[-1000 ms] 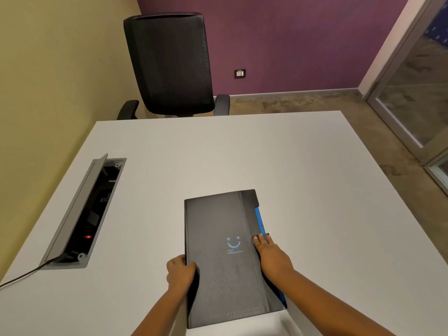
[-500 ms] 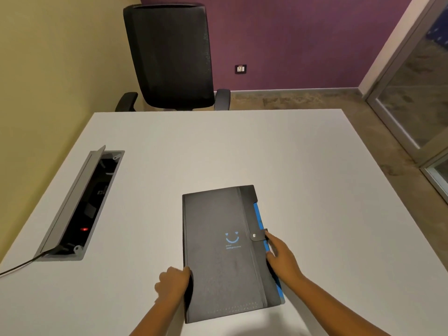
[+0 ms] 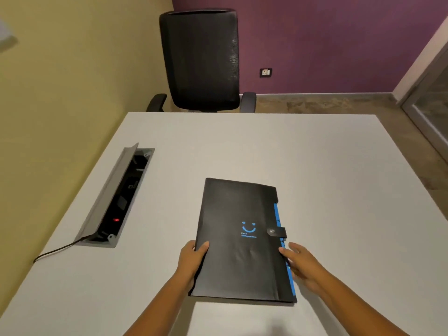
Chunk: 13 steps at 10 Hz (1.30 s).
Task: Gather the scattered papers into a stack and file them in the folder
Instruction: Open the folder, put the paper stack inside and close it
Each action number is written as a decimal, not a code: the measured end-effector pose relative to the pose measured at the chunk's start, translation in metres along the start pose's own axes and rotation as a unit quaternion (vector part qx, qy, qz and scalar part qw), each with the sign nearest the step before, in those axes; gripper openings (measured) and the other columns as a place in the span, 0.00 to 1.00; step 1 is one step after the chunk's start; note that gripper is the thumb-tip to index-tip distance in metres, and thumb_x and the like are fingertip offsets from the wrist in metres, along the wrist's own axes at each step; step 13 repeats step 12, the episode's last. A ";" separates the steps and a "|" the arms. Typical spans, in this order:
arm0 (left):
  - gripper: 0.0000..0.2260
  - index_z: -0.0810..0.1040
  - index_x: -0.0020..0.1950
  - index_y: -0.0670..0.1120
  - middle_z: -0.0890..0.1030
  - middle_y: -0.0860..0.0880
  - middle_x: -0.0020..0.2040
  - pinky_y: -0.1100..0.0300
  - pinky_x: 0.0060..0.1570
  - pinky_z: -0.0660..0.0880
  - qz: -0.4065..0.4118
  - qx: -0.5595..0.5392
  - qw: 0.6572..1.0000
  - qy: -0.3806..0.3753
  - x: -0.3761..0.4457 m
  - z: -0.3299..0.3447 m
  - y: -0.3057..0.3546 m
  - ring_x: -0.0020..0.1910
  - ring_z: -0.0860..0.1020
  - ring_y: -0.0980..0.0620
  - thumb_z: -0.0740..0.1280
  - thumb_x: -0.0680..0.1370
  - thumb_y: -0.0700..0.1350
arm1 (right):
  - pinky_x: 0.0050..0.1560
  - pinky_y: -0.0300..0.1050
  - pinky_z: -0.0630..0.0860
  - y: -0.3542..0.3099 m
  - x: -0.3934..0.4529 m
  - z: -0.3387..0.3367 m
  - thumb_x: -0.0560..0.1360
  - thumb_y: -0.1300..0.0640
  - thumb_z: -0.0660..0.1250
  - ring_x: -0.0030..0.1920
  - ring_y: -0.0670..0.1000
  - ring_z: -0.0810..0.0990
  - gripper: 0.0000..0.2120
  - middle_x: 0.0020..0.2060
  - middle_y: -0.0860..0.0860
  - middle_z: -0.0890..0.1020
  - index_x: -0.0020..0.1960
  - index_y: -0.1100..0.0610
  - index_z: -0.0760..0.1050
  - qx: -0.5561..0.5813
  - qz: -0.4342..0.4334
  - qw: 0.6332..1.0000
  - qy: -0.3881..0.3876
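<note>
Two hands, one folder, and plenty of bare white table [image 3: 303, 154] all round: the far half of the top and the whole right side lie open, out to the far edge where the black chair [image 3: 201, 61] stands pushed in. On my left, well apart from the folder, the cable box [image 3: 116, 197] sits sunk in the table with its lid tipped up and a small red light glowing inside; a dark cord [image 3: 58, 251] trails from its near end toward the left edge.

Both my forearms reach in from the near edge, angled toward each other. My left hand [image 3: 192, 260] grips the black folder [image 3: 240, 238] at its left edge, thumb on the cover and fingers curled under. My right hand [image 3: 303, 265] is open, fingers loosely spread, its fingertips [image 3: 282, 251] touching the folder's right edge just below the snap tab [image 3: 276, 232].

The folder lies closed and flat in front of me, slightly turned, its far left corner leaning left. A blue strip [image 3: 277, 219] shows along its right side. I see no loose papers; whether any are inside I cannot tell.
</note>
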State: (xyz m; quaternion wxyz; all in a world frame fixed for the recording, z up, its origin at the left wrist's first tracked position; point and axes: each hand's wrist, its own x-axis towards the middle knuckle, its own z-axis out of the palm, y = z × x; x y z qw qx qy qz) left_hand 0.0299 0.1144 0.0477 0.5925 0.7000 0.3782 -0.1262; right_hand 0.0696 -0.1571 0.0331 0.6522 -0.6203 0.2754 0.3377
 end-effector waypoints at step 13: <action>0.14 0.71 0.63 0.37 0.72 0.39 0.67 0.55 0.63 0.72 -0.131 -0.438 0.861 0.224 0.081 -0.127 0.004 0.61 0.75 0.45 0.60 0.78 0.38 | 0.40 0.44 0.73 -0.051 0.054 0.183 0.76 0.62 0.62 0.42 0.54 0.77 0.10 0.44 0.56 0.75 0.56 0.63 0.73 -0.209 -0.003 0.976 -0.066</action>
